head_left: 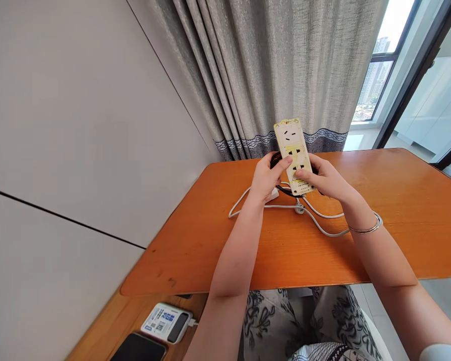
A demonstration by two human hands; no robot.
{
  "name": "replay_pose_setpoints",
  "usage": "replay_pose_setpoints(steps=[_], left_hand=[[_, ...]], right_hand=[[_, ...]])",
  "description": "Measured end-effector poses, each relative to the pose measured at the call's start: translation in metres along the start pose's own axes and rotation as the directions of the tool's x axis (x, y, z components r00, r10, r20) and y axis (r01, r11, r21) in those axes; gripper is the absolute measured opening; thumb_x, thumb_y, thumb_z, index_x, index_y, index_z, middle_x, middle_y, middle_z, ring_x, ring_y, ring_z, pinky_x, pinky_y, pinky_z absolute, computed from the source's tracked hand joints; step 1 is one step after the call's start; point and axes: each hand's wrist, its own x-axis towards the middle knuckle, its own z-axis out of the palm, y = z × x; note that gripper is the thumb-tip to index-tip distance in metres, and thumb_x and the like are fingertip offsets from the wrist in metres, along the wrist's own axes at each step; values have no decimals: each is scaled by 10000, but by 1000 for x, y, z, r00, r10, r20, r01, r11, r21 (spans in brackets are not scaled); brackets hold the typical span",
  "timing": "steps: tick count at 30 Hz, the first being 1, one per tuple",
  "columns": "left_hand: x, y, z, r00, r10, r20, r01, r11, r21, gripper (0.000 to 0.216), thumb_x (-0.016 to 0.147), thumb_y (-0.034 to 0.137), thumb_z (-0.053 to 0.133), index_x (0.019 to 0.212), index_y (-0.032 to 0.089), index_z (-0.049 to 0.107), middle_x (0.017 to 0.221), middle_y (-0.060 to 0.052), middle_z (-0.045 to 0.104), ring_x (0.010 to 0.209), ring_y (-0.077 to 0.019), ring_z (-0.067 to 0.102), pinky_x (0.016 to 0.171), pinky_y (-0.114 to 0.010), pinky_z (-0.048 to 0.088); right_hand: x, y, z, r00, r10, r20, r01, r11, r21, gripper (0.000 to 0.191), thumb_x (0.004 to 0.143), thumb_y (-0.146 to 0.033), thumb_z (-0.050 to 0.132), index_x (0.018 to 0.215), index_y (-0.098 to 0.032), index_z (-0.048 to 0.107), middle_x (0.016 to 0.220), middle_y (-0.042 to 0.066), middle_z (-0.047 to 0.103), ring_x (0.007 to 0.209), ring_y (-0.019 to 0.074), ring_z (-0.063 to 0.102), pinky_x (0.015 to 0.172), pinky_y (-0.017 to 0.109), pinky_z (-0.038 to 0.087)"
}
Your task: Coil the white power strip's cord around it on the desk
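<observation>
A yellowed white power strip (293, 150) is held upright over the orange table (398, 210), sockets facing me. My left hand (266, 175) grips its left side, thumb resting on the face. Gripping the right side near the lower end is my right hand (323, 178), thumb pressed on the front. Something black (276, 160) shows behind the strip between the hands; I cannot tell what it is. A white cable (323, 228) loops on the table under the hands, and a small white plug (273, 194) lies by my left wrist.
A grey curtain (270, 70) hangs behind the table, a grey wall (78, 125) to the left, a window (383, 60) at the right. On a lower wooden surface at bottom left lie a white power bank (165, 322) and a dark phone (139, 348).
</observation>
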Motion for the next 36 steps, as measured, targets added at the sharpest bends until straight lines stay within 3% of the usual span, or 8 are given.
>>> replay_pose_setpoints(steps=[5, 7, 13, 17, 21, 31, 36], left_hand=[[2, -8, 12, 993, 48, -108, -62, 990, -127, 497, 520, 428, 884, 872, 183, 634, 791, -12, 700, 661, -117, 614, 512, -195, 414], [2, -9, 15, 988, 61, -143, -86, 981, -174, 481, 511, 391, 876, 865, 186, 625, 763, 1, 684, 673, -117, 619, 521, -189, 418], [2, -6, 9, 991, -42, -128, 11, 972, -236, 473, 499, 348, 885, 826, 177, 590, 511, 119, 436, 372, -3, 251, 356, -166, 157], [4, -1, 2, 994, -65, -84, 45, 973, -227, 429, 540, 318, 865, 828, 173, 582, 536, 109, 448, 371, 11, 223, 355, -156, 121], [5, 3, -1, 995, -73, -74, 55, 974, -220, 395, 547, 305, 833, 818, 168, 581, 547, 96, 481, 373, 15, 224, 357, -149, 120], [3, -1, 14, 977, -63, -205, 3, 960, -279, 384, 607, 332, 851, 798, 168, 561, 533, 105, 437, 385, 11, 212, 371, -169, 104], [2, -5, 15, 972, -14, -234, -48, 965, -258, 438, 602, 375, 874, 847, 180, 567, 553, 106, 443, 390, 4, 233, 369, -179, 137]], right_hand=[[3, -1, -2, 1000, -5, -27, 3, 998, -62, 611, 798, -511, 751, 1299, -179, 642, 1242, 99, 706, 1120, 274, 646, 919, 399, 545], [3, -2, -7, 1000, 0, -19, -1, 999, -45, 651, 755, -500, 789, 1295, -166, 643, 1242, 109, 703, 1112, 272, 643, 902, 388, 548], [2, -7, -23, 986, 89, 143, -106, 987, 119, 583, 696, -502, 831, 1157, -165, 711, 1061, 82, 729, 899, 190, 653, 735, 295, 544], [1, -7, -16, 987, 122, 100, -139, 973, 182, 546, 744, -500, 794, 1141, -136, 705, 832, 28, 684, 608, 94, 517, 484, 226, 385], [0, -12, -7, 994, 98, 51, -106, 976, 188, 561, 755, -500, 798, 1166, -131, 702, 759, 7, 634, 624, 97, 495, 482, 223, 356], [6, 1, -7, 994, 79, -81, -69, 990, 119, 548, 718, -542, 789, 1101, -155, 735, 915, 46, 696, 705, 127, 551, 596, 261, 473], [2, -2, -13, 994, 110, -17, -110, 994, 28, 611, 757, -559, 766, 1221, -168, 687, 1036, 77, 716, 718, 138, 568, 526, 241, 439]])
